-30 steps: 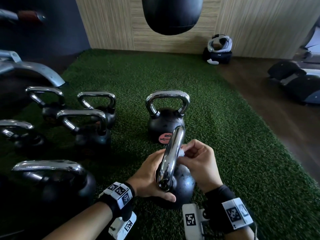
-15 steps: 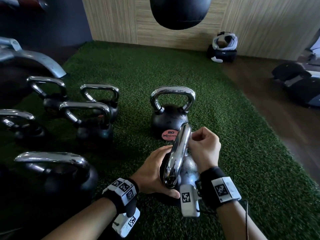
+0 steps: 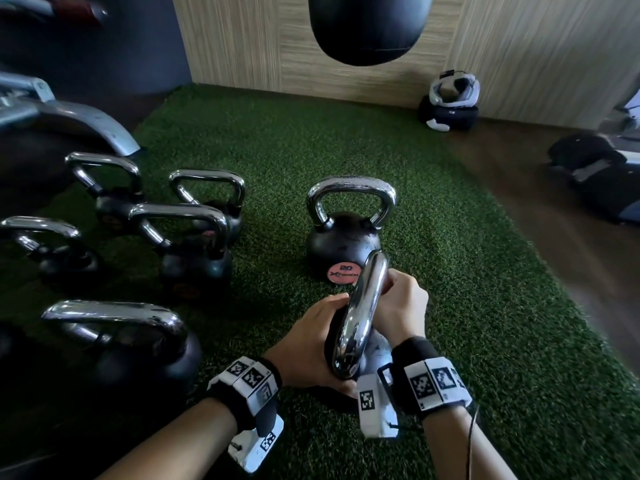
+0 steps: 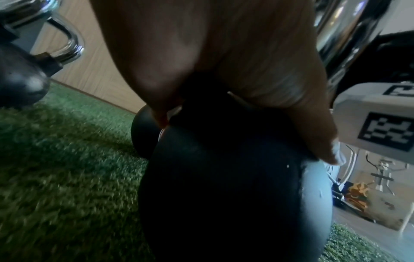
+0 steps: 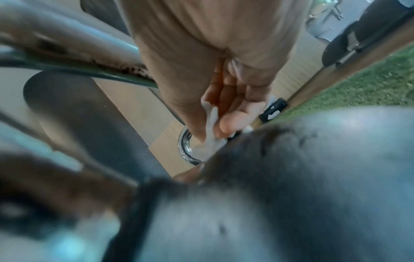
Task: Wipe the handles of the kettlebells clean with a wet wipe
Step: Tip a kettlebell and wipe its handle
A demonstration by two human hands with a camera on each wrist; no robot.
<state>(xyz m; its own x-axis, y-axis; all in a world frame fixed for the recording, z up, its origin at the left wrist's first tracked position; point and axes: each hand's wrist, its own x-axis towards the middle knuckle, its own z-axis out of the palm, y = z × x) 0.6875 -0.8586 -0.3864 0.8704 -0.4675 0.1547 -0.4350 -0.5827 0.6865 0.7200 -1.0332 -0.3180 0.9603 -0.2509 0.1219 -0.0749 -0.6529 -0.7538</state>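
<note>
On the green turf stands the near black kettlebell, its chrome handle edge-on to me. My left hand cups and grips the left side of its ball, thumb along the front; the left wrist view shows the palm on the ball. My right hand is curled against the right side of the handle near its far end. In the right wrist view its fingers pinch a white wet wipe against the chrome by the ball. The wipe is hidden in the head view.
A second kettlebell with a pink 20 label stands just beyond. Several more kettlebells crowd the left. A black punch bag hangs ahead. Turf runs to a wooden floor on the right, with gear by the wall.
My right hand has turned its wrist in over the ball and carried the wipe from the handle's top to its far right side. The left hand keeps its hold.
</note>
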